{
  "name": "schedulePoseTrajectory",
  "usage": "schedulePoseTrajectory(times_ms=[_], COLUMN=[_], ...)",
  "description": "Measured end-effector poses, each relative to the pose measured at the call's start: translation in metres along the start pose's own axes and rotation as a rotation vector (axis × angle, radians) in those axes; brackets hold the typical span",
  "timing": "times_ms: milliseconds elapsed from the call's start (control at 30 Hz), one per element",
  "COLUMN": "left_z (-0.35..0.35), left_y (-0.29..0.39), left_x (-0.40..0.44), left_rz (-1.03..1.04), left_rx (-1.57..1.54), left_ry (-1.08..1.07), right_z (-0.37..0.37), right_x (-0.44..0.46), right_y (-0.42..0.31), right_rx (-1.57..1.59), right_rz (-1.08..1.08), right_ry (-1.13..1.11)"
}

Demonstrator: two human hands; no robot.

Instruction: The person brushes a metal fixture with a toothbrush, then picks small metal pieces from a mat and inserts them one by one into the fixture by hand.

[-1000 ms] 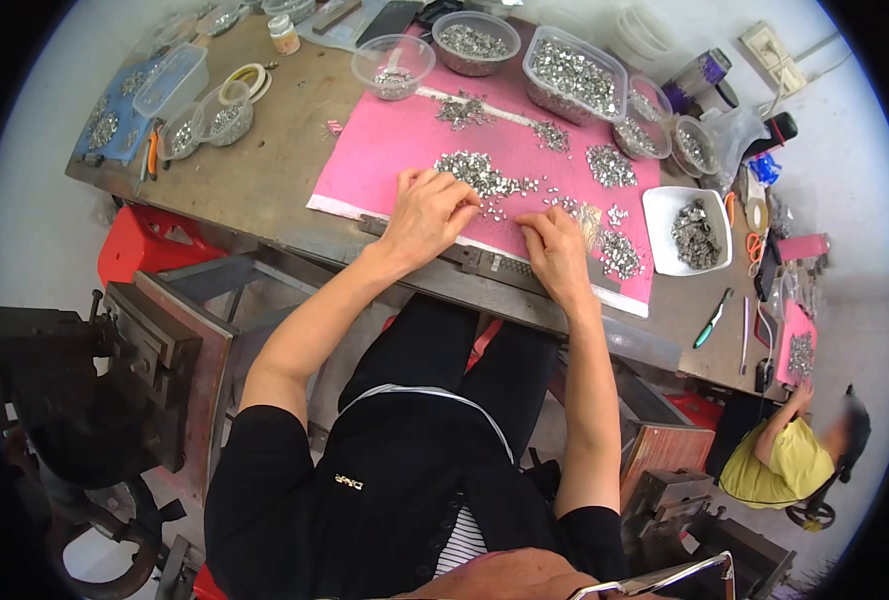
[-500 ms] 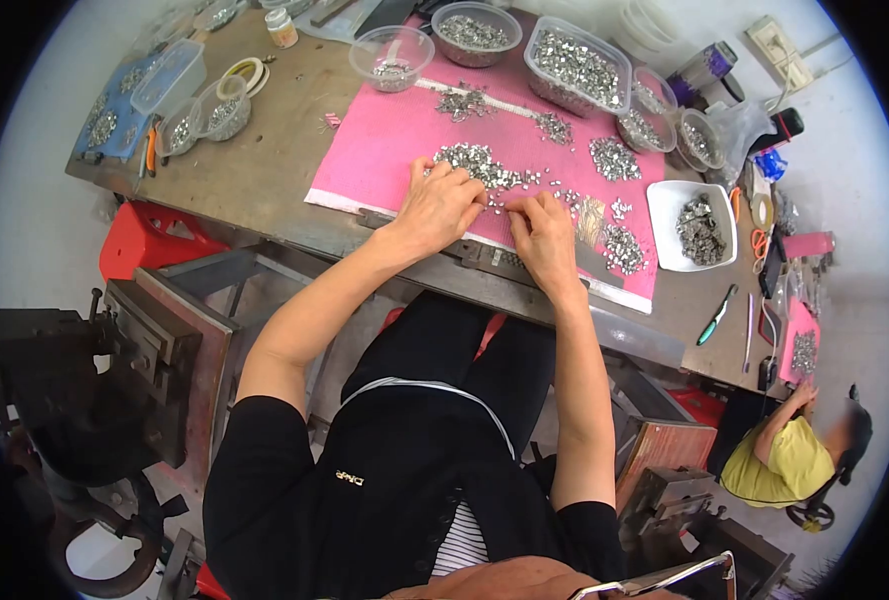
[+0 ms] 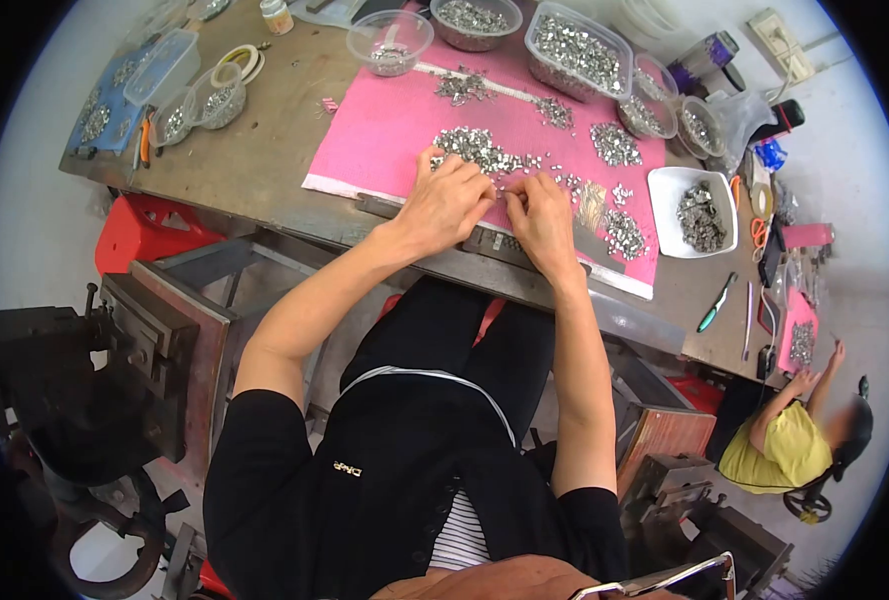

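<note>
On the pink mat (image 3: 370, 150), my left hand (image 3: 447, 202) bends over the front edge, thumb and fingers drawn together. Close to its right, my right hand (image 3: 542, 222) has its thumb and index finger pinched. The fingertips of both hands nearly meet. Whatever they hold is too small and too covered to make out. Just beyond my left fingers lies a pile of small shiny metal pieces (image 3: 475, 148), with loose ones trailing to the right. A smaller heap of metal pieces (image 3: 624, 234) sits right of my right hand. Under my wrists runs a dark metal bar (image 3: 380, 206) along the table edge.
Tubs of metal pieces (image 3: 577, 55) line the back, and a white square dish (image 3: 670, 240) stands at right. A green-handled tool (image 3: 717, 303), orange scissors (image 3: 760, 233) and pliers (image 3: 145, 140) lie about. A co-worker in a yellow top (image 3: 780, 455) sits at far right.
My fingertips have come slightly closer together, with my left hand shifted a little right. The co-worker has raised one hand away from the other. The view has shifted slightly.
</note>
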State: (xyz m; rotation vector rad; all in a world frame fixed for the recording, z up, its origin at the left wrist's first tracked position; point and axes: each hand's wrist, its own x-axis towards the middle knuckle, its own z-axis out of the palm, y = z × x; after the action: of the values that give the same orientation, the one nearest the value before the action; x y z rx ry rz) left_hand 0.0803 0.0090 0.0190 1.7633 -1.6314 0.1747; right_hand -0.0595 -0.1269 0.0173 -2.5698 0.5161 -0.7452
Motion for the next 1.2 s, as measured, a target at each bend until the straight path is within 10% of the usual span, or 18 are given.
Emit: schedulePoseTrajectory(times_ms=[767,1200], left_z=[0.001,0.007], left_y=[0.019,-0.010], left_x=[-0.021,0.002], left_rz=[-0.048,-0.099], left_rx=[-0.214,0.103], left_ry=[0.102,-0.012], right_z=[-0.032,0.007], right_x=[-0.058,0.009], right_y=[-0.020,0.000], right_rx=[0.007,-0.024], right_rz=[-0.240,0.006], right_ry=[0.074,0.012])
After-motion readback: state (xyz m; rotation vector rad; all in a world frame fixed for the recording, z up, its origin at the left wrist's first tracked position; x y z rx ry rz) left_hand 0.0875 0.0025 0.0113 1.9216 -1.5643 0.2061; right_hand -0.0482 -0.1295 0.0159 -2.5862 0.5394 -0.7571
